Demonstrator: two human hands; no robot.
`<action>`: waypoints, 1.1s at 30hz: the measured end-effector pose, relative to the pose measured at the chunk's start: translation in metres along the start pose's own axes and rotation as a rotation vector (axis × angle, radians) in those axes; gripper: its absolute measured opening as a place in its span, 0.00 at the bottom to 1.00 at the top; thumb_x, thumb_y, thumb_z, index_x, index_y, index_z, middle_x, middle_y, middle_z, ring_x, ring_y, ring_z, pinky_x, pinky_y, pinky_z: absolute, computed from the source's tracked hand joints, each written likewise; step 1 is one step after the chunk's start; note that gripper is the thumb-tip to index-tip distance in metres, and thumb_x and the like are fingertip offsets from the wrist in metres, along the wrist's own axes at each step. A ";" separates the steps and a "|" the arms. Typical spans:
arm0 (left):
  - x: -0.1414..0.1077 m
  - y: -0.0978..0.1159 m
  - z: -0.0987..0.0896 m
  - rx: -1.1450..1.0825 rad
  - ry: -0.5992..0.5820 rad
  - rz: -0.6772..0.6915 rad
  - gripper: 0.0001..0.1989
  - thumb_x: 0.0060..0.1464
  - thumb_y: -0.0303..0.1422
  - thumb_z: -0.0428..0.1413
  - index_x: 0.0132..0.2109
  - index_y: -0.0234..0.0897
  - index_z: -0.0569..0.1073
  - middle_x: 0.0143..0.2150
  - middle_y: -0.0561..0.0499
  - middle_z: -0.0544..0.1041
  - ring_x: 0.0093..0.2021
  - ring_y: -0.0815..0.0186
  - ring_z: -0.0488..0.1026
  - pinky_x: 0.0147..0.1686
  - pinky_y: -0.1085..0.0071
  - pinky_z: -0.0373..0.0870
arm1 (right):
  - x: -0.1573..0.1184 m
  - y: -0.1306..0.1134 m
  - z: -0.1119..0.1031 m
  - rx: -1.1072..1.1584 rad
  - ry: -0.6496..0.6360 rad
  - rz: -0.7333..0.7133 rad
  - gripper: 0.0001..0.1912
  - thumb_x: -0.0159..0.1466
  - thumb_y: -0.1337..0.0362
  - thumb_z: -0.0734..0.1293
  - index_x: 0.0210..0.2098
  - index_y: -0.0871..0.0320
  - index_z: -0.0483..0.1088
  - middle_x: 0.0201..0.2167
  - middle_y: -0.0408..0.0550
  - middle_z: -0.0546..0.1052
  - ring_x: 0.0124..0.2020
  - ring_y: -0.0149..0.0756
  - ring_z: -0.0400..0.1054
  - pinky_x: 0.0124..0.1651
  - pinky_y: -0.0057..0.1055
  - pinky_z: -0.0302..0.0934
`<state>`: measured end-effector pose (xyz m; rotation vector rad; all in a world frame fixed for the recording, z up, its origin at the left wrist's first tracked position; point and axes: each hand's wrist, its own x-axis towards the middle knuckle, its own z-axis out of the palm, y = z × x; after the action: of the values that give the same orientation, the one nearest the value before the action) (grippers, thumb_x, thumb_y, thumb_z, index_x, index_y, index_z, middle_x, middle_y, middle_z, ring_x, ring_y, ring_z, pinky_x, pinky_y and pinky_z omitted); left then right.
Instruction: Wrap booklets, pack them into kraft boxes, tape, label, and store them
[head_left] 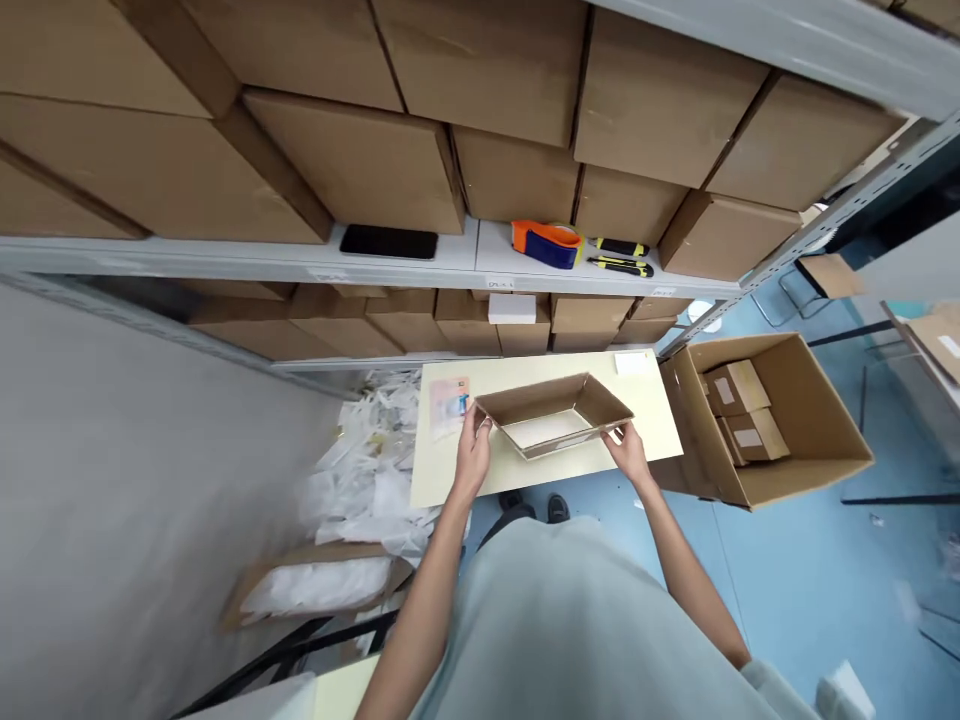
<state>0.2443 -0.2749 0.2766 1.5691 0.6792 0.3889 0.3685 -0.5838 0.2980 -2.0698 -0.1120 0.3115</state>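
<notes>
My left hand (472, 455) grips the left end of a shallow open cardboard box (551, 442), thumb on its near edge. At the right near corner, the thumb and fingers of my right hand (628, 450) pinch the same box. It is tilted above a pale yellow tabletop (442, 485). The box's inner walls are brown, and a pale area shows within them; I cannot tell whether that is its bottom or the tabletop. A clear plastic bag with an orange and blue print (450, 400) lies left of the box. Behind the box's right end is a small white card or pad (631, 363).
Cardboard boxes (510, 180) fill the shelves ahead. On the shelf edge (450, 268) lie a black phone (388, 241), an orange-and-blue tape dispenser (547, 244) and yellow-black cutters (621, 266). A large carton (814, 440) holding smaller boxes stands right; white packing scraps (367, 470) heap left.
</notes>
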 end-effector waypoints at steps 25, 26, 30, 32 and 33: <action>-0.006 0.093 0.028 0.724 -0.101 0.163 0.21 0.70 0.38 0.53 0.65 0.41 0.78 0.61 0.44 0.82 0.45 0.56 0.86 0.45 0.61 0.82 | 0.049 -0.113 -0.034 -0.676 -0.189 -0.174 0.17 0.78 0.63 0.62 0.55 0.58 0.81 0.48 0.54 0.83 0.34 0.40 0.79 0.45 0.36 0.72; -0.005 0.093 0.036 0.729 -0.127 0.176 0.22 0.71 0.39 0.53 0.66 0.41 0.78 0.62 0.43 0.82 0.48 0.55 0.86 0.48 0.60 0.82 | 0.052 -0.111 -0.033 -0.684 -0.224 -0.182 0.17 0.79 0.62 0.62 0.57 0.57 0.81 0.50 0.55 0.83 0.37 0.41 0.80 0.46 0.36 0.72; -0.009 0.085 0.055 0.699 -0.245 0.225 0.22 0.75 0.47 0.52 0.64 0.42 0.80 0.64 0.43 0.81 0.63 0.51 0.80 0.64 0.56 0.77 | 0.058 -0.093 -0.040 -0.613 -0.506 -0.311 0.21 0.77 0.49 0.69 0.60 0.54 0.81 0.69 0.57 0.77 0.62 0.51 0.77 0.64 0.44 0.73; -0.012 0.079 0.058 0.678 -0.274 0.220 0.26 0.73 0.53 0.54 0.65 0.43 0.80 0.67 0.42 0.80 0.66 0.48 0.77 0.69 0.52 0.74 | 0.062 -0.079 -0.048 -0.550 -0.628 -0.376 0.28 0.71 0.43 0.75 0.62 0.54 0.81 0.75 0.57 0.70 0.72 0.56 0.68 0.72 0.51 0.68; -0.014 0.077 0.058 0.665 -0.273 0.206 0.28 0.71 0.56 0.55 0.66 0.43 0.79 0.68 0.41 0.79 0.68 0.47 0.76 0.70 0.50 0.73 | 0.065 -0.073 -0.052 -0.518 -0.643 -0.385 0.31 0.69 0.42 0.76 0.63 0.53 0.80 0.76 0.57 0.69 0.74 0.57 0.66 0.74 0.53 0.66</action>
<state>0.2846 -0.3292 0.3469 2.2847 0.4514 0.0876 0.4489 -0.5784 0.3740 -2.3065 -1.0592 0.7570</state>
